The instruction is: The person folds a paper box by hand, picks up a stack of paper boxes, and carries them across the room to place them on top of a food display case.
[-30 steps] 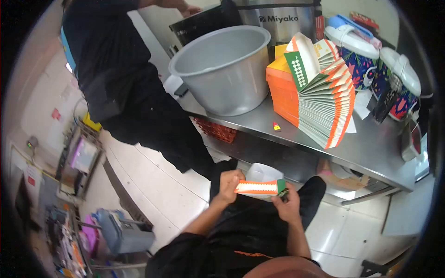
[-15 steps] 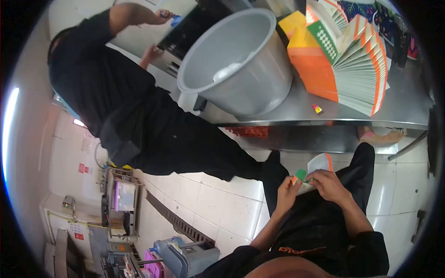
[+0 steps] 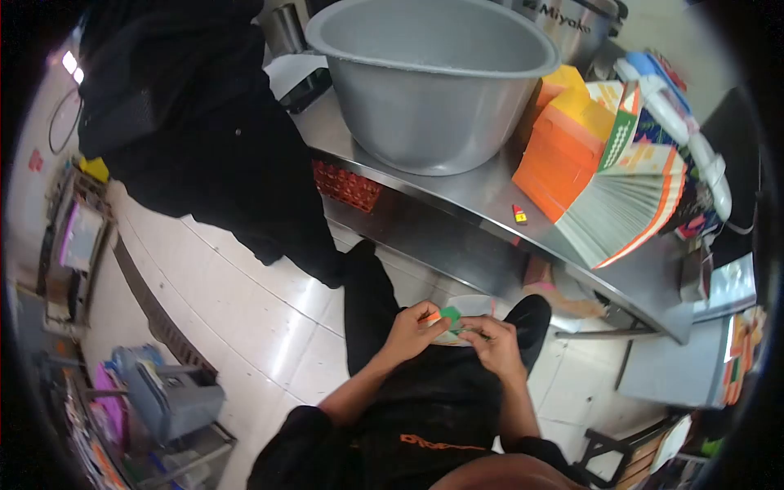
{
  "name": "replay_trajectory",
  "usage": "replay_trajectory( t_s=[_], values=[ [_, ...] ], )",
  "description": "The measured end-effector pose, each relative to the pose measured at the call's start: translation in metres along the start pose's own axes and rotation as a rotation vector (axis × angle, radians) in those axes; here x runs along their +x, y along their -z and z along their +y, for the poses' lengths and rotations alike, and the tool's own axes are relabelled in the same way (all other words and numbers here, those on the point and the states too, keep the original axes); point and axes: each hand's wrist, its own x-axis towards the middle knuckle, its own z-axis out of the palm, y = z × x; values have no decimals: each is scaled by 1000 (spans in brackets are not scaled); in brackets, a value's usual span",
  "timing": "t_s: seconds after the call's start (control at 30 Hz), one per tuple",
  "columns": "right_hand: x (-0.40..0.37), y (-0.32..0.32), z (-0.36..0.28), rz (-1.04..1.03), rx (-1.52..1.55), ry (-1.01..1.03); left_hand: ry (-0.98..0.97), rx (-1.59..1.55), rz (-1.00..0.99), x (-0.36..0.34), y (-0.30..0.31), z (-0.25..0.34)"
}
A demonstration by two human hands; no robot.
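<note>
Over my lap, my left hand (image 3: 415, 332) pinches the left side of a printed paper carton (image 3: 471, 308) with white, green and orange faces. My right hand (image 3: 492, 341) has its fingers closed on the same carton from the right, close to its green flap. The fingertips of both hands nearly meet, and they hide part of the carton's folds. Its white panel stands up behind the fingers, towards the steel table.
A steel table (image 3: 474, 200) holds a big grey tub (image 3: 433, 114), a fanned stack of printed cartons (image 3: 625, 208) and a small red-and-yellow packet (image 3: 519, 215). A person in black (image 3: 204, 147) stands close on my left. A grey bin (image 3: 175, 396) is at lower left.
My view has turned, so the tub, cartons and table sit differently, and the other person's hands are out of view. Both my hands keep hold of the paper carton.
</note>
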Motion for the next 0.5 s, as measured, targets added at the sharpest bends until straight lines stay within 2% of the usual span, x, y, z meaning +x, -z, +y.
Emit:
replay_trajectory(
  t_s=[0.03, 0.1, 0.13, 0.23, 0.27, 0.3, 0.37, 0.43, 0.5],
  values=[
    [-4, 2, 4, 14, 33, -57, 12, 91, -7, -1, -3, 3],
    [-9, 9, 0, -17, -32, -20, 16, 145, 17, 1, -6, 5],
    [-13, 9, 1, -34, 13, -99, 32, 178, 25, -1, -12, 5],
    [-25, 10, 12, -66, -27, -50, 61, 363, -103, -3, -13, 16],
    [-29, 10, 14, -59, -23, -28, 20, 411, -192, -2, -11, 18],
    [-29, 12, 17, -58, -10, 0, -69, 395, -193, -3, -15, 4],
    [-32, 11, 18, -32, -15, 63, -91, 449, -342, -3, -14, 15],
    [-38, 10, 32, -30, -53, 80, -21, 550, -399, -3, -18, 26],
    [-41, 11, 32, -46, -43, 66, -48, 526, -414, 0, -21, 26]
  ],
)
